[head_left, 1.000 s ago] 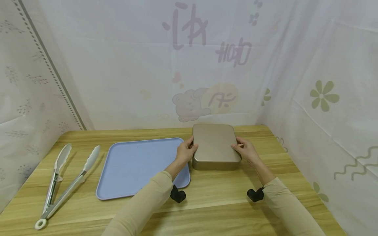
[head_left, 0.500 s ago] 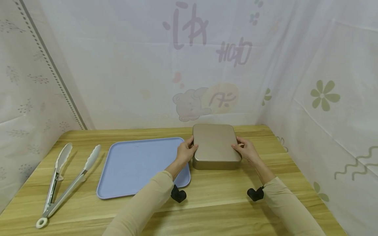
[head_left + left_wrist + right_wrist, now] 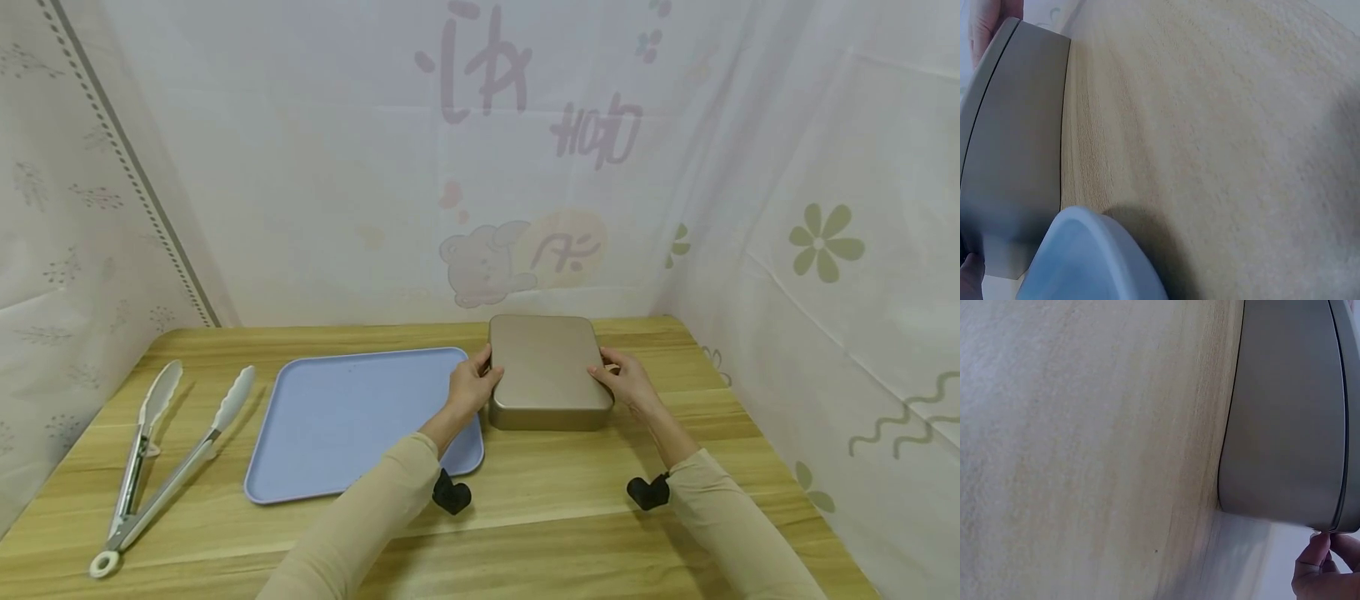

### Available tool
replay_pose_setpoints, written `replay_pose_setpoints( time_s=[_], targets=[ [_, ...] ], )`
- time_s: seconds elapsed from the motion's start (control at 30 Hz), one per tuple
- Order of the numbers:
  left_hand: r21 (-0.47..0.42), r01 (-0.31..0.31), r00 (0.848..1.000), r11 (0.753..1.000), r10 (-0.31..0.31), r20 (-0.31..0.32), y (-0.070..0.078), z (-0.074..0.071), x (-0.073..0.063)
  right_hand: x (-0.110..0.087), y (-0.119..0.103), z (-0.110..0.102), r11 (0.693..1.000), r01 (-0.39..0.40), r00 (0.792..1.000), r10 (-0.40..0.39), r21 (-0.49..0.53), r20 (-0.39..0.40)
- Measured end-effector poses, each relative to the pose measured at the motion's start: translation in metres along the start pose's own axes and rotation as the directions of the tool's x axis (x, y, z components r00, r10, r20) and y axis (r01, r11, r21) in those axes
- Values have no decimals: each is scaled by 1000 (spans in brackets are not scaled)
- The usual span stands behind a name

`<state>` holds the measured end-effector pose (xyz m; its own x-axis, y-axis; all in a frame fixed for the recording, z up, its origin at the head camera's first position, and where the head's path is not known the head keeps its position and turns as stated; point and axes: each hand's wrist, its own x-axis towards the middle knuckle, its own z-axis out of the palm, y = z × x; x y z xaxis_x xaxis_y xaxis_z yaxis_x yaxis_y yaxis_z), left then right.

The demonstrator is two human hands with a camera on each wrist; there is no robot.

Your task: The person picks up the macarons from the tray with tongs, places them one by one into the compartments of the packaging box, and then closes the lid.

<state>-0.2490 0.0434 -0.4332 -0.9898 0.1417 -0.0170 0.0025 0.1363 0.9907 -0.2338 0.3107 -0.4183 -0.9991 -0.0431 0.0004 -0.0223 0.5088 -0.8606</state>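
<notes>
Tin [image 3: 547,369]: square, rounded corners, matte champagne-gold metal, lidded; sits on the table [image 3: 570,517] toward the far right, just right of the tray. No label visible on it.

Left hand [image 3: 471,388]: fingers curled against the tin's left edge, thumb on the lid rim; grips the tin. Forearm in a beige sleeve, reaching from the near side.

Right hand [image 3: 627,383]: fingers curled round the tin's right edge, gripping it; fingertips [image 3: 1316,550] appear to meet the lid seam in the right wrist view, though only a sliver shows.

Tray [image 3: 352,421]: pale blue, flat, rectangular with rounded corners and a low rim; left of the tin.

Tongs [image 3: 161,454]: steel arms, white tips, spread apart; far left on the table.

Table: light wood grain.

Curtain [image 3: 525,167]: translucent white, printed with a bear, flowers and faint writing that cannot be read.
</notes>
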Motion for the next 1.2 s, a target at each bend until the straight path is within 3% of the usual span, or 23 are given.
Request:
replay_pose_setpoints(
  time_s=[0.33,0.53,0.8,1.03,1.2],
  targets=[
    [9,5,1000,1000,-5,9,2,-1,-1,0,5,1,1000,19,1000,-19,15,-4],
    [26,-2,1000,1000,2,8,4,0,-2,-3,7,4,996,12,1000,-11,87,-10],
    [-17,-3,1000,1000,3,3,6,0,-1,0,10,3,996,1,1000,0,90,-6],
    [44,29,998,999,-26,-65,8,4,3,4,11,-2,996,-55,998,54,71,23],
    [125,67,990,990,-50,-130,9,11,17,16,12,-4,980,-129,992,126,149,33]
  ],
)
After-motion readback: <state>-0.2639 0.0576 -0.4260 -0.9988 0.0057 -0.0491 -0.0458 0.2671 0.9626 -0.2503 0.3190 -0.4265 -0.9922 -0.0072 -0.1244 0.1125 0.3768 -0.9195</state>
